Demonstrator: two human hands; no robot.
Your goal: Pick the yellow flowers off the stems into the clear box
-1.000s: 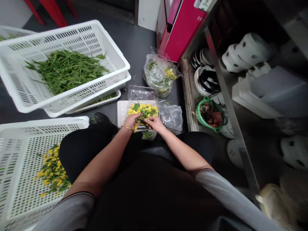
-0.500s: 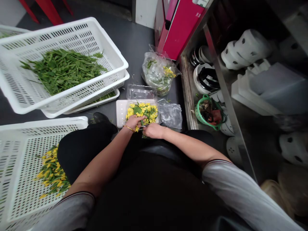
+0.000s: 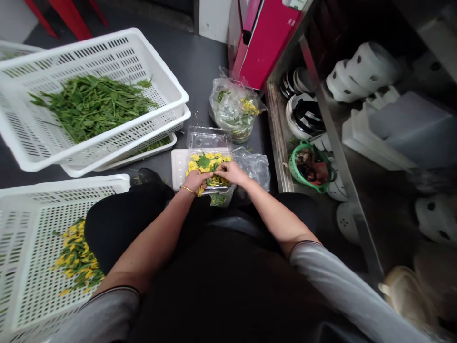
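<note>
My left hand (image 3: 196, 180), with a gold bangle at the wrist, is closed on a few yellow blossoms with green stems at the near left of a clear plastic box (image 3: 225, 186). My right hand (image 3: 230, 172) reaches over the box from the right, fingers pinched beside my left fingertips; what they grip is too small to make out. Yellow blossoms (image 3: 219, 157) fill the box, with a green leaf (image 3: 203, 161) on top. The box rests on a pale pink foam tray (image 3: 177, 169), its clear lid (image 3: 207, 138) raised behind. A small bag of greens (image 3: 218, 199) lies nearest me.
Stacked white crates (image 3: 183, 97) with leafy greens (image 3: 103, 107) stand at left. Another white crate (image 3: 39, 243) holds yellow blossoms (image 3: 76, 255). Plastic bags (image 3: 232, 112) lie beyond and right of the box. A steel shelf (image 3: 332, 124) with dishes and a green basket (image 3: 303, 174) borders the right.
My right hand has moved up and leftward from the box's near edge to my left fingertips, uncovering the small bag of greens. My left hand has barely moved.
</note>
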